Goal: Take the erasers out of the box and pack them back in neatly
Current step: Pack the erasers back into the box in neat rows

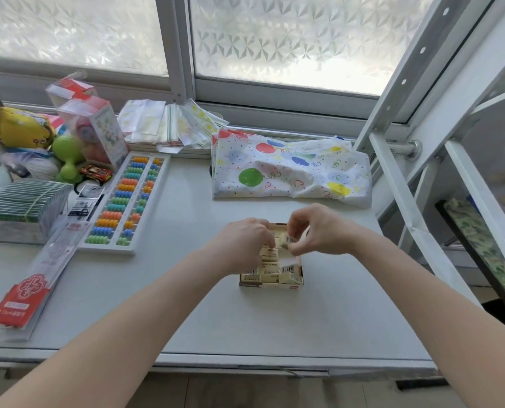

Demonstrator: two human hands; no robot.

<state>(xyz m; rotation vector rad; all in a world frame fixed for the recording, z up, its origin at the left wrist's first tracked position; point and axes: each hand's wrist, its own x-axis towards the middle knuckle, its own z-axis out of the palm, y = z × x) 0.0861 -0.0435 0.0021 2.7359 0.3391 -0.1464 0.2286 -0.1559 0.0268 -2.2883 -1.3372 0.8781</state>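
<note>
Both forearms reach in from the bottom edge, bare, and meet over the middle of the pale grey worktop point(319, 313). My left hand point(242, 240) has its fingers curled down into the box point(270, 284), resting on the erasers point(270, 265) packed there; whether those fingers actually grip one I cannot tell, since the knuckles hide the tips. My right hand point(316, 231) hovers over the far side of the box, thumb and forefinger pinching one small wrapped eraser point(286, 242) just above the others. The box is a small open cardboard tray, sitting near the centre of the worktop, with barcoded wrappers showing on the erasers inside.

To the left lies a white abacus point(124, 201) with rows of coloured beads, and beside it a long clear packet with a red label point(21, 293). Farther left sits a banded stack of green-edged packs point(24, 204). Behind these are clear plastic toy boxes point(95, 128), a green plastic toy point(67, 160) and a small red toy car point(96, 173). At the back, a folded cloth printed with balloons point(289, 169) lies against the sill, with a pile of thin printed bags point(169, 122) next to it. Frosted patterned window panes point(289, 33) fill the wall ahead, and a white metal frame point(407, 69) leans in on the right.
</note>
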